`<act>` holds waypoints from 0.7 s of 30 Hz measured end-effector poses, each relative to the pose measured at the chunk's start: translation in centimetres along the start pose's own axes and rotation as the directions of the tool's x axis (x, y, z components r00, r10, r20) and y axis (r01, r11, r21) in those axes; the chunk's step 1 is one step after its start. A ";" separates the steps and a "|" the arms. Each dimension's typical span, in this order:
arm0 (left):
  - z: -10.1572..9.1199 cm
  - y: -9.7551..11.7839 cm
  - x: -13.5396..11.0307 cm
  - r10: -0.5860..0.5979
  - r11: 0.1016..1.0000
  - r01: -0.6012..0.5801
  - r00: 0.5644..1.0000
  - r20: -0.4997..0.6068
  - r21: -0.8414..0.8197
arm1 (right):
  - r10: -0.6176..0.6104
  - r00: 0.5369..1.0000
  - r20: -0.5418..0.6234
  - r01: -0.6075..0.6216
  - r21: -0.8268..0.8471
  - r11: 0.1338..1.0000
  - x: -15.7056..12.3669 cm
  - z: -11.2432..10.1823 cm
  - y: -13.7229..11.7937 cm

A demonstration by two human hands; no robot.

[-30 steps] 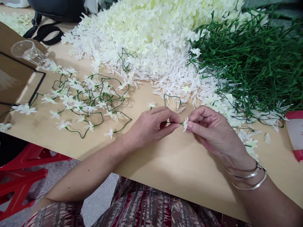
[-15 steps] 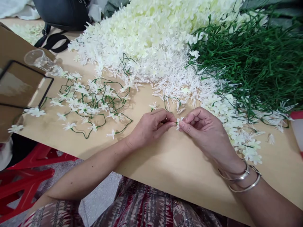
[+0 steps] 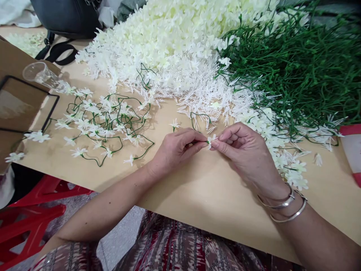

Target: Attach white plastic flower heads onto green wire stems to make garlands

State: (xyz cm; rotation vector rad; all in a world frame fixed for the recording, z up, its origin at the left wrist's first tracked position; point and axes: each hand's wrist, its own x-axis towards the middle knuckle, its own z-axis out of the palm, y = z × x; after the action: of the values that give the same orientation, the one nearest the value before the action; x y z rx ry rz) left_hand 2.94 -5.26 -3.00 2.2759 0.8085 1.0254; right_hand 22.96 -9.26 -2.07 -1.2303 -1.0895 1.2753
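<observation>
Though indistinct inside, cup (image 3: 43, 77) beside flowers (image 3: 96, 130).

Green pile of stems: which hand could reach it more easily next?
Probably the right hand: it is closer to the green pile than the left hand, though both are at a white flower.

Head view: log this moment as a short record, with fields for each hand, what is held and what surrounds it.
Left hand: pinching the green base of a small white artificial flower
Right hand: thumb and finger closed at the flower's petal side
Right wrist: two silver-coloured bangles
Left of table: tangle of stemmed white flowers; clear plastic cup
Beyond hands: heap of loose white and pale-yellow petals
Right of heap: green stems
Upper left: black bag
</observation>
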 end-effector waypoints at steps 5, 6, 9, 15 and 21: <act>0.0 -0.2 0.0 0.005 1.000 -0.004 0.999 0.033 -0.017 | 0.016 1.000 0.024 -0.014 -0.088 0.996 0.1 -0.1 -0.2; 0.1 -0.2 0.0 0.002 1.000 -0.001 0.999 0.040 -0.022 | 0.025 0.999 0.024 -0.023 -0.097 0.995 0.2 -0.2 -0.3; 0.0 -0.3 0.0 -0.023 0.999 0.025 0.999 0.045 -0.046 | 0.074 0.996 0.039 -0.070 -0.091 0.993 0.4 -0.7 -0.4; -0.1 -0.3 0.1 -0.012 0.998 0.015 0.999 0.040 -0.068 | 0.136 0.982 0.131 -0.129 -0.066 0.990 0.6 -1.4 -0.9; 0.2 -0.5 -0.1 0.016 0.998 -0.012 0.997 0.069 -0.064 | 0.099 0.988 0.119 -0.079 -0.163 0.983 0.5 -1.0 -1.2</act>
State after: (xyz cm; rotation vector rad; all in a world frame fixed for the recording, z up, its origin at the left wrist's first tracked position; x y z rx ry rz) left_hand 2.85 -5.06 -3.48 2.2536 0.7224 0.9588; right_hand 24.07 -8.75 -0.94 -1.3434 -1.2596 1.3715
